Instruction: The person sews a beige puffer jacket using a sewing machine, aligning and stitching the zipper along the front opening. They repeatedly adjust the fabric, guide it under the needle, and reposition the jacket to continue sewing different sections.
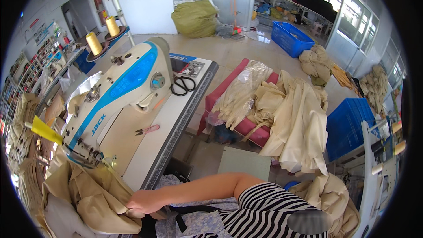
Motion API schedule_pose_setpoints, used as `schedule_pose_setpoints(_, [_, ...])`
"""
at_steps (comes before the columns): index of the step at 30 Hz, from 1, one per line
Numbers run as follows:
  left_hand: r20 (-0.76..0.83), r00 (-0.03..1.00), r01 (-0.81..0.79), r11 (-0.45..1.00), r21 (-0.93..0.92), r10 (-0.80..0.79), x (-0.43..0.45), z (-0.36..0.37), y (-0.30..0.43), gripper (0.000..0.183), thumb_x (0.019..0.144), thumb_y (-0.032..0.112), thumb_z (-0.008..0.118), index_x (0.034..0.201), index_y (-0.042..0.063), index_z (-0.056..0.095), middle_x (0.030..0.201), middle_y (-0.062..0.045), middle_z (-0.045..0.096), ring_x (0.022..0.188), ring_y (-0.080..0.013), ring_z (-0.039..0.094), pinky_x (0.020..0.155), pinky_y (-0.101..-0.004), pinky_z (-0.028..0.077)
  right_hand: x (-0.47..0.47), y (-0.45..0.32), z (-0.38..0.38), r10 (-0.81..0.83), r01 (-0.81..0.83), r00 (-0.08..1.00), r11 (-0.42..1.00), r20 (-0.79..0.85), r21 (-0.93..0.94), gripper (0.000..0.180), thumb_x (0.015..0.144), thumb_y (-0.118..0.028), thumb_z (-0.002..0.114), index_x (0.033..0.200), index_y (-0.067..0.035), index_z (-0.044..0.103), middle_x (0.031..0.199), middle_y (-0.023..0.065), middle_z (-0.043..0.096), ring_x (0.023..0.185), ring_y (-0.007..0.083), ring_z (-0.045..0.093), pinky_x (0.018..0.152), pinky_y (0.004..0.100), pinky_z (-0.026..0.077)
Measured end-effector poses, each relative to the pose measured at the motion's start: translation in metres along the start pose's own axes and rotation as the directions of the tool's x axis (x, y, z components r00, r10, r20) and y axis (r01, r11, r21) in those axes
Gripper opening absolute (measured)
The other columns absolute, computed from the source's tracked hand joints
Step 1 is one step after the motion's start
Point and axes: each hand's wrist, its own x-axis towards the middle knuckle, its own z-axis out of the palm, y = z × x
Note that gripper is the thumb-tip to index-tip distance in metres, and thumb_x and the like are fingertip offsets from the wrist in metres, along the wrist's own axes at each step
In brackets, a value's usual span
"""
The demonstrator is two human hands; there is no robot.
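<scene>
My right hand (143, 201) reaches in from a striped sleeve and grips the edge of a beige fabric piece (96, 201). The cloth lies in loose folds at the machine's needle end, its far part running under the presser foot area (99, 162). A lit lamp shines there. The white and blue Jack sewing machine (122, 82) stands on a pale table (148, 145) with a ruler along its edge. Pink-handled thread snips (147, 129) lie on the machine bed. Black-handled scissors (182, 86) rest behind the handwheel. My left hand is out of view.
Two yellow thread cones (94, 43) stand behind the machine. Beige fabric pieces (294, 119) are heaped over a pink bench (216, 94) beside the table. Blue crates (350, 129) and an olive bundle (195, 18) sit on the floor. More beige cloth (330, 201) lies at the lower right.
</scene>
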Motion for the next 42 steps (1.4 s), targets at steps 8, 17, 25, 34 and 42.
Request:
schedule_pose_setpoints(8, [-0.088,0.995,0.074,0.929,0.362,-0.044,0.053,-0.018,-0.074,0.038,0.089,0.032,0.064,0.112,0.003,0.07,0.118,-0.025,0.066,0.107,-0.0469,0.061,0.098,-0.0573,0.043,-0.056,-0.027,0.055,-0.032,0.024,0.967,0.999,0.251,0.034,0.023,0.089,-0.027,0.062,0.102,-0.007,0.065,0.09,0.0121,0.065,0.09,0.0329,0.064,0.071,0.0458,0.053])
schedule_pose_setpoints(17, [0.078,0.852,-0.45,0.799,-0.398,0.518,-0.015,-0.088,0.226,0.017,0.089,0.009,0.072,0.105,0.004,0.073,0.106,-0.014,0.073,0.099,-0.0301,0.072,0.08,-0.0376,0.06,-0.036,-0.019,0.04,-0.117,0.168,0.959,0.968,0.257,-0.185,0.022,0.086,-0.012,0.063,0.107,-0.006,0.062,0.094,0.0095,0.066,0.068,0.0296,0.067,0.059,0.0409,0.054])
schedule_pose_setpoints(25, [0.329,0.857,-0.514,0.638,0.573,0.396,0.141,0.009,0.279,0.023,0.094,0.024,0.06,0.109,0.007,0.065,0.115,-0.008,0.063,0.117,-0.0232,0.054,0.101,-0.0381,0.044,-0.053,-0.021,-0.007,0.044,0.161,0.867,0.918,0.496,-0.362,0.019,0.081,-0.014,0.065,0.099,-0.015,0.07,0.068,0.0048,0.065,0.065,0.0269,0.067,0.059,0.041,0.052])
schedule_pose_setpoints(34, [-0.271,0.845,-0.49,0.87,-0.048,0.461,0.116,0.067,0.226,0.049,0.09,0.012,0.066,0.137,0.009,0.054,0.119,-0.009,0.062,0.109,-0.0308,0.059,0.094,-0.0396,0.047,-0.008,0.002,-0.052,0.226,-0.27,0.963,0.808,-0.148,-0.524,0.036,0.084,-0.036,0.074,0.095,-0.005,0.059,0.068,0.0042,0.06,0.065,0.0237,0.065,0.059,0.0389,0.052])
schedule_pose_setpoints(42, [-0.061,0.955,-0.289,0.957,0.002,0.289,0.141,0.045,0.256,0.047,0.086,-0.001,0.063,0.132,0.009,0.059,0.108,-0.014,0.062,0.092,-0.0321,0.06,0.084,-0.0397,0.048,0.014,0.027,-0.036,0.046,-0.082,0.992,0.94,-0.115,-0.331,0.014,0.084,-0.015,0.069,0.081,-0.006,0.058,0.08,0.0086,0.061,0.072,0.0274,0.063,0.063,0.0401,0.052])
